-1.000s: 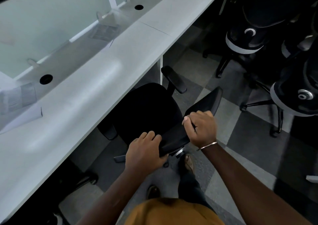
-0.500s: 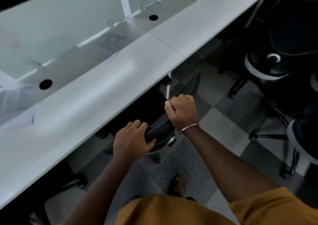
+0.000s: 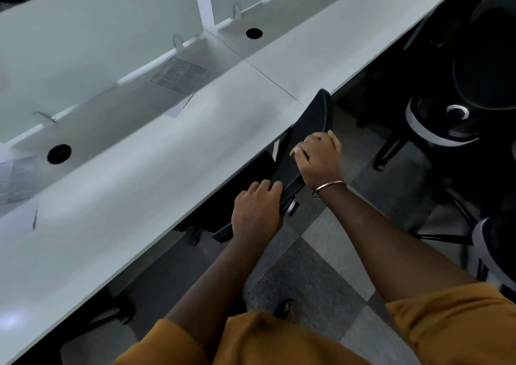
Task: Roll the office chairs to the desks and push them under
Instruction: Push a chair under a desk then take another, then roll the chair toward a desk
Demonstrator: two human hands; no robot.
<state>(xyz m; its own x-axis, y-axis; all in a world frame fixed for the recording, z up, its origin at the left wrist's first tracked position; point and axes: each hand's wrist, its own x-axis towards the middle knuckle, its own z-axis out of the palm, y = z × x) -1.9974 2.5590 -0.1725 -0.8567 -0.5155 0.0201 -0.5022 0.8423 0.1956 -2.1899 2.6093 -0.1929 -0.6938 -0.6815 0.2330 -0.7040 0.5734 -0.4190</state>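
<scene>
A black office chair [image 3: 310, 130] stands against the front edge of the long white desk [image 3: 156, 169]. Its seat is hidden beneath the desktop; only the backrest and a little of the base show. My left hand [image 3: 255, 211] grips the lower part of the backrest. My right hand [image 3: 318, 158], with a metal bangle at the wrist, grips the backrest higher up. The backrest's top edge touches the desk edge near the seam between two desktops.
Other black office chairs with white trim stand at the right [image 3: 446, 118] and far right [image 3: 494, 241]. Another chair base [image 3: 111, 317] shows under the desk at lower left. Frosted partitions [image 3: 92, 43], cable holes [image 3: 58, 153] and papers [image 3: 16, 180] are on the desk.
The chair has rolled forward until its seat and armrests vanished beneath the desktop. Both hands followed it toward the desk, still gripping the backrest.
</scene>
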